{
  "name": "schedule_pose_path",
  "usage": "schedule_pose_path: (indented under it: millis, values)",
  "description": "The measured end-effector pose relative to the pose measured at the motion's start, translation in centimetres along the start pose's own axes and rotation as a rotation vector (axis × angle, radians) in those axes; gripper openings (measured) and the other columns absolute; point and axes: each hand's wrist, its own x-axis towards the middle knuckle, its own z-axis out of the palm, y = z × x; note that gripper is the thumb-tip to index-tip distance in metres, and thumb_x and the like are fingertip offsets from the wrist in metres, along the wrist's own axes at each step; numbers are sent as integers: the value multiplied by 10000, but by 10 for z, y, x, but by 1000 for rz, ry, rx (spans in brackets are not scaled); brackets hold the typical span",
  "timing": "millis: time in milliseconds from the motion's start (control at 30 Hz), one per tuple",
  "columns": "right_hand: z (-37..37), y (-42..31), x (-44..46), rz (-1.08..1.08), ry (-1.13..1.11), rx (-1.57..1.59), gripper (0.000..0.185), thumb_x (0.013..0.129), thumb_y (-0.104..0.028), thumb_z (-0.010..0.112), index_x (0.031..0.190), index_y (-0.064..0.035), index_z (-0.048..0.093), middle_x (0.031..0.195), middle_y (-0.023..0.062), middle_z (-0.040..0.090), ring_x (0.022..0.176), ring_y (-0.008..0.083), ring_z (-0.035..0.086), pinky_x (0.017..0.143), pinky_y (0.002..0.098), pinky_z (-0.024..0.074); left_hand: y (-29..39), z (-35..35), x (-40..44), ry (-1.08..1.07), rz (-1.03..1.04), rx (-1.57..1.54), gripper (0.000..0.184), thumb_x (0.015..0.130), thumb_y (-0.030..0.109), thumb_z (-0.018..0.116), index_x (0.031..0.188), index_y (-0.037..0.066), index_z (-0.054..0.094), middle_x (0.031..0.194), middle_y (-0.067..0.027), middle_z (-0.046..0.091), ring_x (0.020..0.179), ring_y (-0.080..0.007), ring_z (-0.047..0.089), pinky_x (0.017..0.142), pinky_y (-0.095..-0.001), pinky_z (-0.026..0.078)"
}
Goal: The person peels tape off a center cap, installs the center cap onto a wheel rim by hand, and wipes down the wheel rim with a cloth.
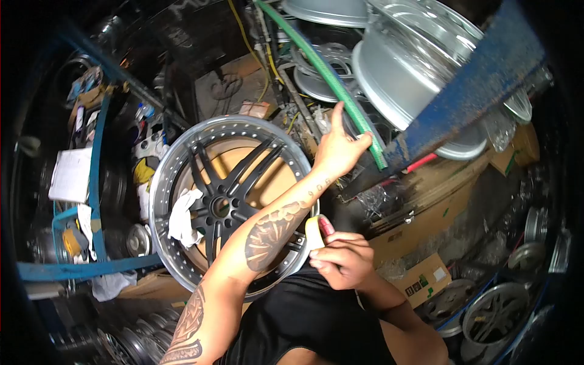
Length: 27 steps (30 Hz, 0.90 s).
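My left hand [342, 146] reaches across to the upper right on a tattooed forearm. Its index finger and thumb are stretched apart, close to a green hose [325, 70]; I cannot tell whether they touch it. Nothing shows in that hand. Low on the right, my right hand [345, 260] is closed on a small roll of yellow tape [313, 233], which has something red beside it. Under my left forearm lies a wheel rim [159, 182] with black spokes and a silver lip. A crumpled white cloth [182, 219] rests on its spokes.
A blue metal beam [468, 79] slants along the upper right, in front of large silver rims [395, 79]. More rims [496, 313] stand at the lower right, near a cardboard box [420, 280]. A blue-framed rack [97, 182] holds white paper [70, 173] on the left.
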Motion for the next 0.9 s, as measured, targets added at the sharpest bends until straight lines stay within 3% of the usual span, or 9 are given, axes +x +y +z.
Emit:
schedule_pose_path:
  millis: [33,100,133,233,267,467,500,667,900]
  values:
    - [-2,-2,6,-8,15,-14,215,795,-40,789,1001,-64,734,885,41,766,689,194,704,780,352,569,1,-9,-5,-41,-53,17,856,892,391,775,1568,91,344,906,-89,710,848,-160,683,787,-299,530]
    - [-5,0,3,57,62,27,161,838,-49,760,992,-61,712,829,60,759,691,203,714,769,370,580,-41,-14,1,-150,-63,-355,656,954,407,720,1475,86,485,893,-55,687,804,-154,671,748,-305,536]
    - [-8,6,-9,164,69,99,198,866,-31,734,1056,-41,681,832,70,747,700,191,709,758,360,577,-25,-38,-22,-246,-253,-715,504,999,404,662,1376,82,566,837,-16,648,744,-148,647,723,-311,545]
    - [1,14,-14,531,154,445,379,936,18,657,1289,8,521,891,102,704,773,161,688,752,317,559,-59,-84,-62,-437,-429,-1500,510,1011,462,564,1329,64,575,942,-79,651,924,-250,657,794,-445,570]
    - [5,20,-6,539,79,323,493,963,28,629,1393,11,389,966,122,684,830,153,666,764,295,543,-68,-95,-77,-411,-401,-1542,502,1011,445,554,1336,63,570,987,-98,653,978,-277,649,829,-482,563]
    - [49,29,20,402,-87,233,722,860,5,796,1431,-30,355,1128,153,697,787,188,639,710,336,538,-86,-133,-153,-190,-184,-1592,362,1023,265,572,1346,104,557,1186,-153,671,1178,-356,638,1063,-587,480]
    - [58,29,21,388,-113,252,732,851,1,807,1428,-23,358,1139,158,697,790,195,643,701,331,537,-81,-136,-163,-108,-194,-1525,314,1047,223,529,1336,103,505,1206,-103,646,1185,-281,631,1050,-592,484]
    - [98,37,21,312,-57,288,602,861,21,795,1358,6,456,942,132,664,844,208,685,745,328,557,-106,-134,-192,-7,-92,-1598,264,1069,293,546,1277,130,544,1221,-125,651,1207,-321,622,1028,-492,515]
    - [113,43,27,322,-103,319,542,895,-11,765,1351,-9,472,992,134,695,910,239,723,824,347,567,-108,-125,-217,148,32,-1467,297,1062,271,540,1297,92,510,1323,-146,605,1257,-317,591,1082,-488,476]
